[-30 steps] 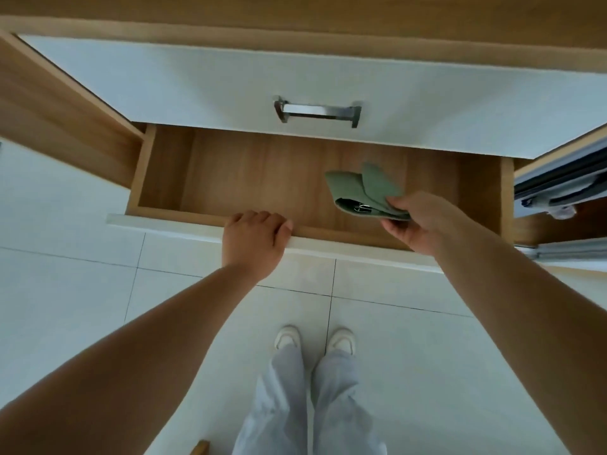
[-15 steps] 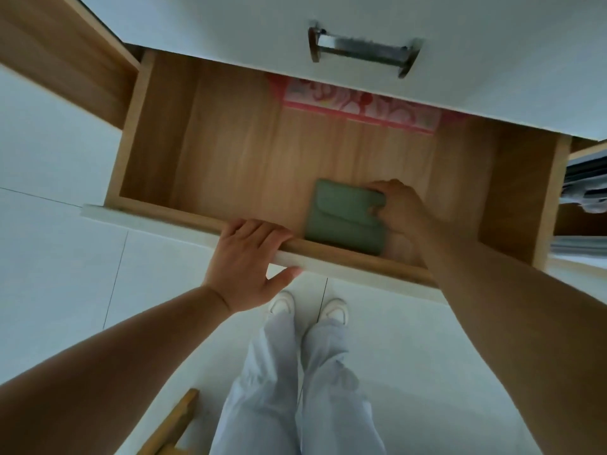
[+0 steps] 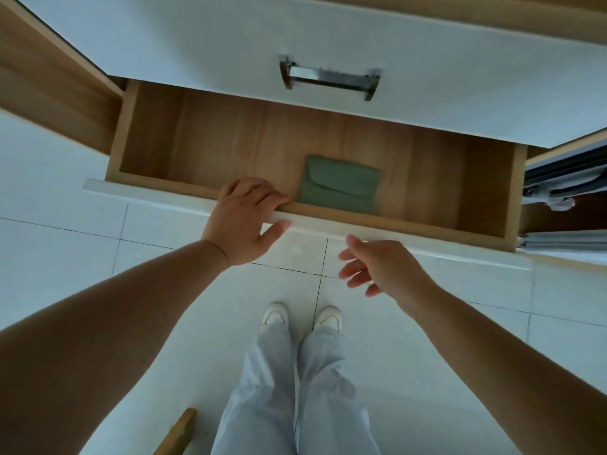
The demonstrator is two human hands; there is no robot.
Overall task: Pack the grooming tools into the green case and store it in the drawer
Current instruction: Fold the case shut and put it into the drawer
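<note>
The green case point(image 3: 340, 183) lies flat and closed on the wooden floor of the pulled-out drawer point(image 3: 210, 142), close to its front wall. My left hand point(image 3: 244, 218) grips the drawer's white front edge point(image 3: 147, 198), fingers curled over the top and thumb under it, just left of the case. My right hand point(image 3: 377, 267) hangs in the air in front of the drawer, below its edge, fingers loosely spread and holding nothing. No grooming tools are visible.
A closed white drawer with a metal handle point(image 3: 330, 78) sits above the open one. Metal rails and grey items point(image 3: 565, 188) show at the right. White floor tiles, my legs and shoes point(image 3: 302, 318) lie below. A wooden piece point(image 3: 179, 431) pokes in at the bottom.
My right hand let go of the green case and drew back out of the drawer. The case now lies alone inside. My left hand stayed on the front edge.
</note>
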